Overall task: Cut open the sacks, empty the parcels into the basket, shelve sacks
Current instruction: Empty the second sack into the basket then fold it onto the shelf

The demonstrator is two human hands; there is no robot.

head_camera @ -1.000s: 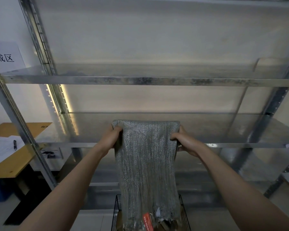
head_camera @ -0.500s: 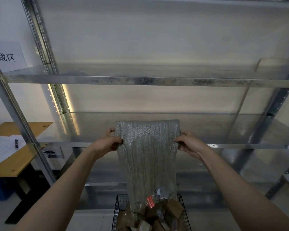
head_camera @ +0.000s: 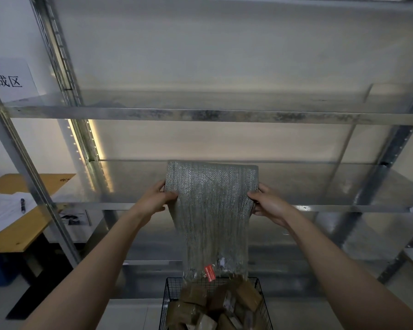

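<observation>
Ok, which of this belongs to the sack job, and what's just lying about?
Job: woven sack, gripped at its sides by the left hand and right hand; brown parcels; wire basket; metal shelf.
Lying about: wooden desk, papers, pen, wall sign.

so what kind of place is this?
Probably a parcel sorting or stock room: galvanised steel shelving, a wire basket full of brown parcels under a limp woven sack, and an office desk with papers and a pen at the left.
</observation>
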